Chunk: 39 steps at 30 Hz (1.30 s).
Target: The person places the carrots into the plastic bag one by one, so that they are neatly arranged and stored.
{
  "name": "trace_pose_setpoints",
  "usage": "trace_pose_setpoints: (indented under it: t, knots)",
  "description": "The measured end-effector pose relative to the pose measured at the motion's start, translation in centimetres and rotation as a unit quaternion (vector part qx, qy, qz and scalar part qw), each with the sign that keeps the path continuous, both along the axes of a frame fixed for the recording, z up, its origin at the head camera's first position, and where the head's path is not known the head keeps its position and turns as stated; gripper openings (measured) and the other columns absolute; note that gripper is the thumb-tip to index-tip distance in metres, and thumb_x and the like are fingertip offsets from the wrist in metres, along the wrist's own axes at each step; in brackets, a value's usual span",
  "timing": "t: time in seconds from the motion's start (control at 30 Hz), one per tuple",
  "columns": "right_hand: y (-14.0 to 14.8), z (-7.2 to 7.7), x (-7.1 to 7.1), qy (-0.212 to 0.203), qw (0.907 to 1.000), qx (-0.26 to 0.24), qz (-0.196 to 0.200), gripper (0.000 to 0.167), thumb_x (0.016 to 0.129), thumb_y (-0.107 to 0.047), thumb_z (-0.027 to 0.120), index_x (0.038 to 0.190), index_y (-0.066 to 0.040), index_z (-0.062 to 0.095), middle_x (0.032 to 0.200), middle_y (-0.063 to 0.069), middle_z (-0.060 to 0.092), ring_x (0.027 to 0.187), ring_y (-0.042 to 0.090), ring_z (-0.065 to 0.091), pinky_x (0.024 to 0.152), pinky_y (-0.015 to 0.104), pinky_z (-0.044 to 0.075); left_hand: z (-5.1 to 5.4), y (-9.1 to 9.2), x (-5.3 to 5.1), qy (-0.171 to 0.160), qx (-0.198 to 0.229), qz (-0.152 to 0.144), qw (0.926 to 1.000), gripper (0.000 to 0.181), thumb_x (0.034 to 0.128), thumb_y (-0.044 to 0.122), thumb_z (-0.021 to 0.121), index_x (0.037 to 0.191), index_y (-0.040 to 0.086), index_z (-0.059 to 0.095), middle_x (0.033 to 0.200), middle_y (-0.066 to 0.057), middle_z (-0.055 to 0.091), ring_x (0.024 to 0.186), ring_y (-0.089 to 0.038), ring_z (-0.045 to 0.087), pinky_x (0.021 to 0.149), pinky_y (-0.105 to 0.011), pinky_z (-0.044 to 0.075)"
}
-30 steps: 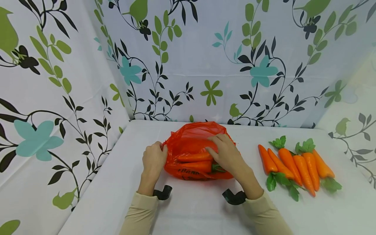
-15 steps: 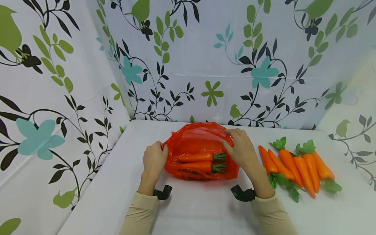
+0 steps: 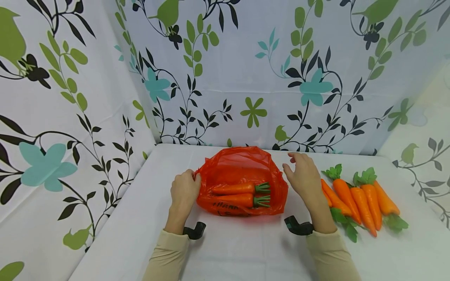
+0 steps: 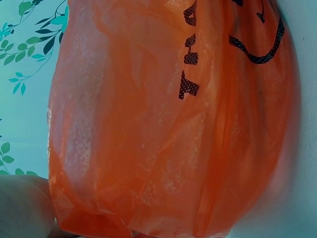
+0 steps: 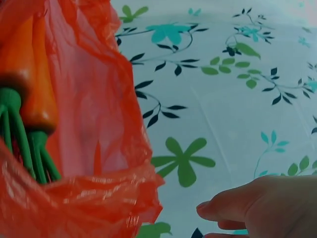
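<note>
A red plastic bag [image 3: 242,156] with black lettering lies on the white table, its mouth facing right. Inside it two carrots [image 3: 233,189] lie side by side, their cut green stems pointing right. My left hand [image 3: 184,191] pinches the bag's left edge between thumb and fingers; the left wrist view shows mostly the bag's wall [image 4: 133,124]. My right hand [image 3: 304,177] is apart from the bag, just right of its mouth, with loosely bent fingers and nothing in them. In the right wrist view the green stems [image 5: 12,119] show within the bag's opening.
Several carrots [image 3: 365,203] with leafy tops lie in a row at the table's right, one partly hidden behind my right forearm. Patterned cloth [image 3: 218,78] hangs behind the table and along its sides. A black band device sits on each wrist.
My right hand has come out of the bag's mouth and moved right, uncovering the carrots' green stems. My left hand has kept its hold on the bag's edge.
</note>
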State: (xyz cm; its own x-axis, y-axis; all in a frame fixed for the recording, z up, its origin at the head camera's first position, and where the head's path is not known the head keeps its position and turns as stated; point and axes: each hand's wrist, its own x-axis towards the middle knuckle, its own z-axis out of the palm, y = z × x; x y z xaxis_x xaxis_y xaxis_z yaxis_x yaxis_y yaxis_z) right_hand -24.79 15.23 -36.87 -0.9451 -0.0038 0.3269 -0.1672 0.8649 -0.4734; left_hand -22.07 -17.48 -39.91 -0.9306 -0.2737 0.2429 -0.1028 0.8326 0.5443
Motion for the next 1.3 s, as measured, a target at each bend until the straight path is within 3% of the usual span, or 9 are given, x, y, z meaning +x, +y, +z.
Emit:
trace_pose_setpoints:
  t: [0.27, 0.4, 0.7, 0.9, 1.13, 1.3]
  knots:
    - [1.4, -0.9, -0.6, -0.029, 0.9980, 0.025, -0.050, 0.046, 0.095, -0.019, 0.060, 0.134, 0.004, 0.054, 0.118, 0.028, 0.061, 0.108, 0.044, 0.054, 0.088, 0.056, 0.054, -0.1, 0.0, -0.1, -0.001, -0.004, 0.002, 1.0000, 0.027, 0.0976, 0.021, 0.057, 0.080, 0.002, 0.065, 0.064, -0.010, 0.060, 0.054, -0.023, 0.053, 0.049, -0.029, 0.043]
    - [1.9, -1.3, -0.8, -0.061, 0.9946, 0.042, -0.072, 0.050, 0.094, -0.020, 0.060, 0.136, 0.005, 0.051, 0.126, 0.032, 0.056, 0.111, 0.047, 0.052, 0.091, 0.059, 0.051, -0.1, 0.0, -0.1, -0.005, -0.003, 0.002, 1.0000, 0.027, 0.0978, 0.022, 0.057, 0.081, 0.002, 0.065, 0.064, -0.010, 0.060, 0.055, -0.022, 0.054, 0.049, -0.029, 0.043]
    - [2.7, -2.8, -1.6, -0.164, 0.9797, 0.069, -0.091, 0.058, 0.092, -0.020, 0.057, 0.141, 0.009, 0.041, 0.131, 0.038, 0.045, 0.114, 0.053, 0.043, 0.096, 0.069, 0.043, 0.0, 0.0, -0.1, -0.015, 0.000, 0.003, 0.9999, 0.027, 0.0982, 0.022, 0.057, 0.082, 0.002, 0.064, 0.063, -0.009, 0.058, 0.055, -0.022, 0.053, 0.049, -0.028, 0.042]
    - [3.1, -3.7, -1.7, -0.210, 0.9688, 0.077, -0.106, 0.051, 0.090, -0.016, 0.056, 0.131, 0.011, 0.043, 0.124, 0.039, 0.043, 0.117, 0.055, 0.039, 0.094, 0.072, 0.042, 0.0, 0.0, -0.1, -0.011, -0.001, 0.002, 0.9999, 0.027, 0.0981, 0.022, 0.057, 0.082, 0.001, 0.065, 0.064, -0.010, 0.059, 0.055, -0.022, 0.053, 0.049, -0.028, 0.043]
    - [3.4, -4.2, -1.8, -0.243, 0.9596, 0.082, -0.116, 0.049, 0.091, -0.018, 0.056, 0.130, 0.010, 0.043, 0.129, 0.041, 0.041, 0.122, 0.061, 0.036, 0.099, 0.079, 0.032, 0.0, 0.0, -0.1, -0.014, -0.001, 0.001, 0.9999, 0.027, 0.0981, 0.022, 0.057, 0.084, 0.001, 0.065, 0.065, -0.010, 0.061, 0.055, -0.022, 0.054, 0.049, -0.029, 0.045]
    - [3.7, -4.4, -1.9, -0.249, 0.9562, 0.087, -0.127, 0.049, 0.091, -0.017, 0.059, 0.128, 0.011, 0.044, 0.128, 0.043, 0.041, 0.121, 0.063, 0.037, 0.098, 0.079, 0.033, 0.0, 0.0, -0.1, -0.012, -0.003, 0.001, 0.9999, 0.027, 0.0978, 0.022, 0.057, 0.082, 0.002, 0.064, 0.064, -0.010, 0.059, 0.055, -0.023, 0.054, 0.049, -0.029, 0.043]
